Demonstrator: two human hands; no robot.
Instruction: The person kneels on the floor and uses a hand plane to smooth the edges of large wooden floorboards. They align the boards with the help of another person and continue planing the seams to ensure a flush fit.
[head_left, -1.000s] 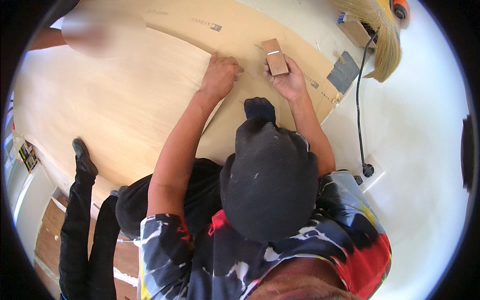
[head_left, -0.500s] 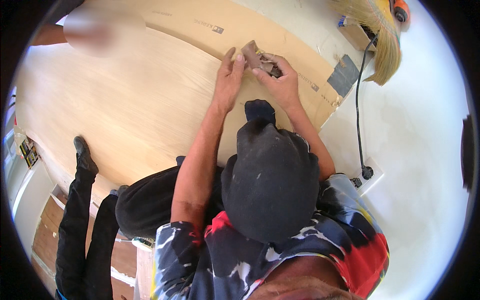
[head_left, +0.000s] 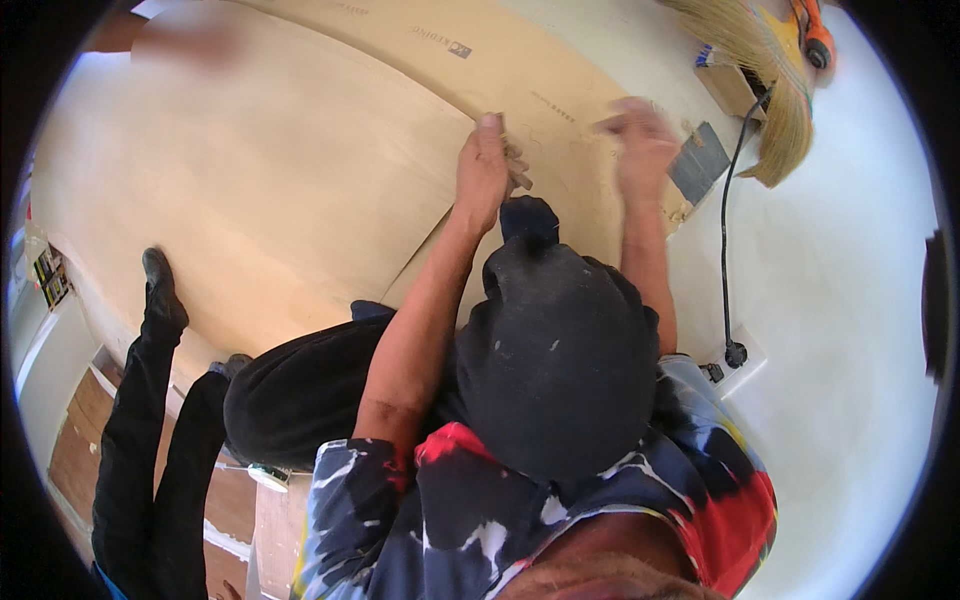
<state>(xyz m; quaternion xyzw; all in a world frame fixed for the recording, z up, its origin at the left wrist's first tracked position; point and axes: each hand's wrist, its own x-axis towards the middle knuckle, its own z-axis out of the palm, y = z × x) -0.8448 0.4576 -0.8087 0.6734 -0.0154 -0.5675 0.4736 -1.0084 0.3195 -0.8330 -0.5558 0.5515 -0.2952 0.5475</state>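
The small brown sanding block [head_left: 516,165] sits at the far edge of the upper plywood sheet [head_left: 560,110], pinched in the grip of the left hand [head_left: 484,160], whose fingers curl around it and press it down on the wood. It looks like a short, flat, tan piece, mostly hidden by the fingers, so its exact shape is hard to tell. The right hand [head_left: 640,135] hovers just beside it, blurred with its fingers loosely spread and holding nothing that shows. Judging from the pale, even wood, the rubbing of the sheet seems to be in hand and not finished; no clear mark shows which part is done. A larger plywood sheet [head_left: 250,200] lies under it on the white floor [head_left: 850,300]. Farther off are a broom [head_left: 770,90], a black cable [head_left: 725,250] running to a socket [head_left: 738,358], and another person's black-trousered legs [head_left: 140,400].
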